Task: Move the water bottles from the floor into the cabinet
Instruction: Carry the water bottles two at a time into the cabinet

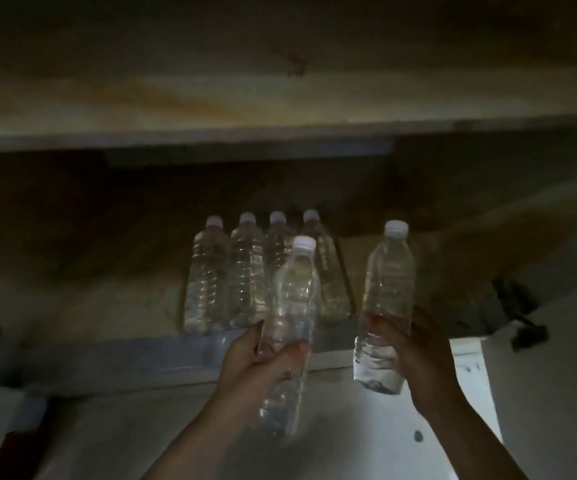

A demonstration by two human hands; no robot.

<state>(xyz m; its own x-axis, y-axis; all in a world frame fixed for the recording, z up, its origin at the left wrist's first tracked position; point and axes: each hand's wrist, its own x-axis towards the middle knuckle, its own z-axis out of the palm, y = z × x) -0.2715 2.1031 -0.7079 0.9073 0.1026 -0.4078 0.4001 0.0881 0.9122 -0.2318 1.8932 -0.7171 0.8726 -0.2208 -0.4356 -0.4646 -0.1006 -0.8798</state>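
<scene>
My left hand point(263, 362) grips a clear water bottle point(294, 289) with a white cap, held upright and tilted slightly, in front of the shelf edge. A second clear, white-capped bottle point(387, 282) is gripped low on its body by my right hand point(415, 351), to the right of the first. Behind them several capped water bottles point(211, 271) stand in a row on the dim cabinet shelf point(89, 306), just behind its front edge. The held bottles hover in front of the row's right end.
An upper shelf board point(280, 98) spans the view above the bottles. The shelf's pale front edge point(107, 362) runs across below the row. A dark hinge point(519, 313) sits at the right on the white cabinet side. Bare shelf lies right of the row.
</scene>
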